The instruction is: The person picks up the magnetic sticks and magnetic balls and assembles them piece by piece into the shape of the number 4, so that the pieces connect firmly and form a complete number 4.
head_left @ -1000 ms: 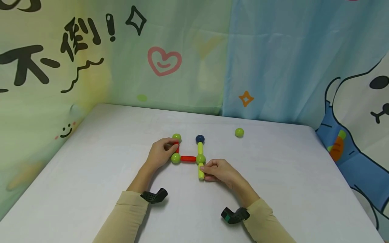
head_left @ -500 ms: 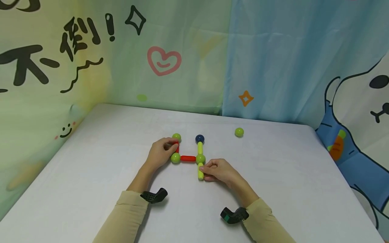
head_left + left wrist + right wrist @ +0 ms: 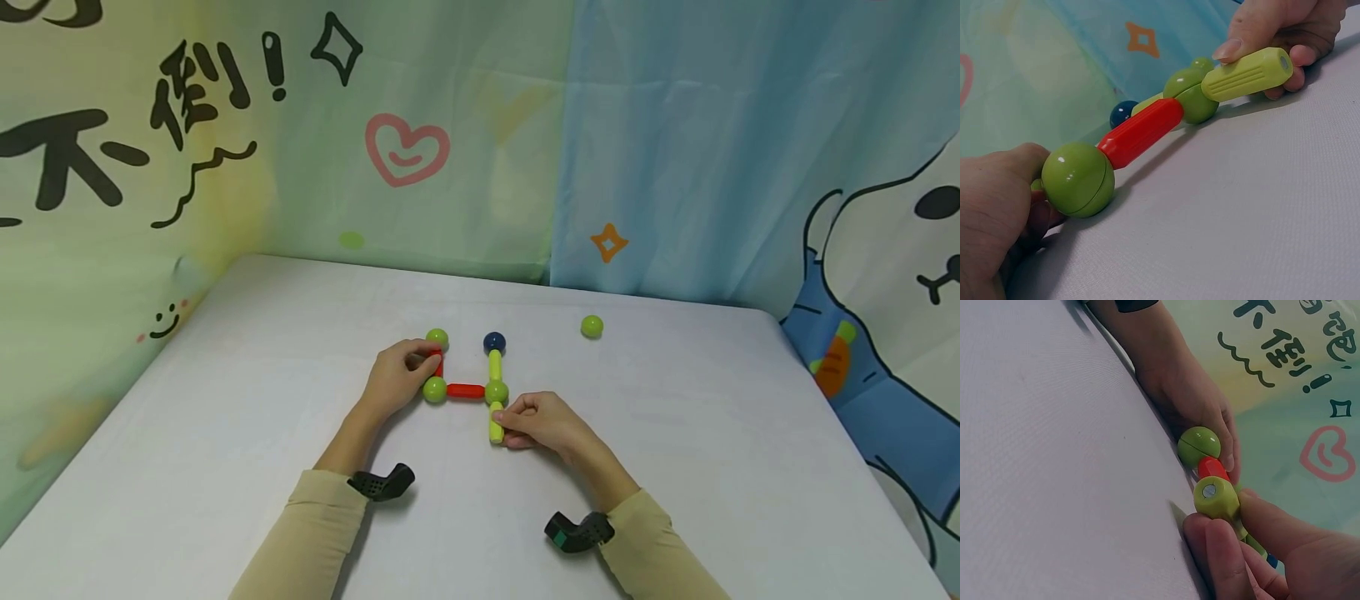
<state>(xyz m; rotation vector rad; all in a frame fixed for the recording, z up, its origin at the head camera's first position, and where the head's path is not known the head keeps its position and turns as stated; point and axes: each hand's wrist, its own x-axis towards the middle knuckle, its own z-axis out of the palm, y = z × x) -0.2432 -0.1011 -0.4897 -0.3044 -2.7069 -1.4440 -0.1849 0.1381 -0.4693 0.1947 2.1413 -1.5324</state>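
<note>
On the white table lies a joined figure of magnetic rods and balls. My left hand (image 3: 397,377) pinches the red rod (image 3: 439,364) on its left side, between a far green ball (image 3: 437,337) and a near green ball (image 3: 435,389). A second red rod (image 3: 1141,134) runs across to another green ball (image 3: 497,392). From that ball one yellow-green rod (image 3: 495,365) reaches back to a dark blue ball (image 3: 494,342). Another yellow-green rod (image 3: 1247,74) points toward the front, its bare metal end showing in both wrist views; my right hand (image 3: 546,423) pinches it between thumb and fingers.
A loose green ball (image 3: 592,326) sits at the back right of the white table (image 3: 675,400). Printed curtains (image 3: 465,167) hang behind and beside the table. Each wrist carries a black camera (image 3: 579,532).
</note>
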